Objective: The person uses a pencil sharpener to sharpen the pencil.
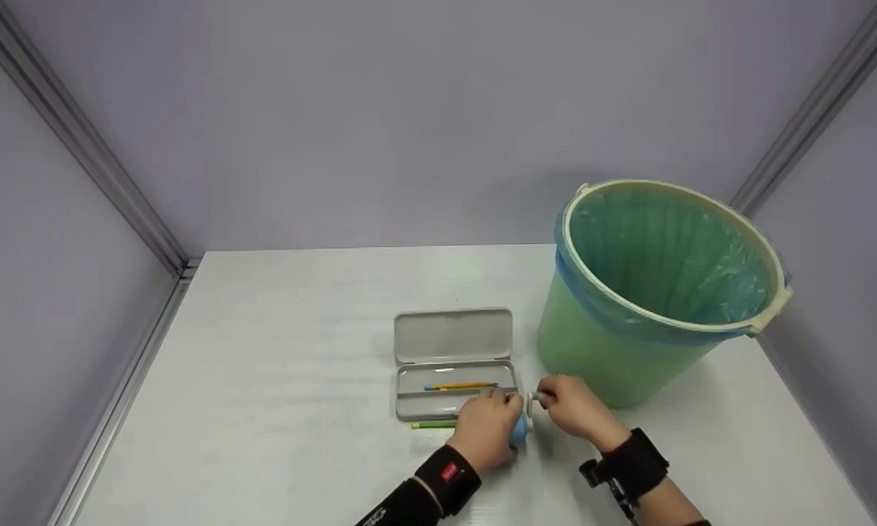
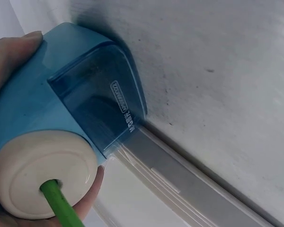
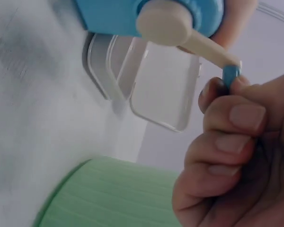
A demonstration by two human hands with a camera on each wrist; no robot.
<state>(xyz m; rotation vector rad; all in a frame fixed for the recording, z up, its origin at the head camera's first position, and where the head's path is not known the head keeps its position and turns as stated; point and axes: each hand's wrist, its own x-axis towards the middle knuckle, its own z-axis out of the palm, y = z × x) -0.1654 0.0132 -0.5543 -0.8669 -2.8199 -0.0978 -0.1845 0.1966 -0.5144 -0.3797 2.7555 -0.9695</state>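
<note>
My left hand (image 1: 484,429) grips a blue hand-crank pencil sharpener (image 2: 31,101), thumb on one side and fingers on the other. A green pencil (image 2: 61,204) sticks out of the hole in its round cream front (image 2: 23,165). The sharpener's clear blue shavings drawer (image 2: 97,97) faces the table. With thumb and forefinger, my right hand (image 1: 576,410) pinches the small blue knob (image 3: 230,73) of the cream crank arm (image 3: 210,49). Right behind the sharpener lies an opened grey pencil case (image 1: 453,336), holding yellow-orange pencils (image 1: 462,386).
A large green trash bin (image 1: 592,351), lined with a blue bag, stands to the right, close beyond my right hand. White tabletop (image 1: 278,365) stretches left of the case. Pale panels (image 1: 409,131) wall the table in at the back and sides.
</note>
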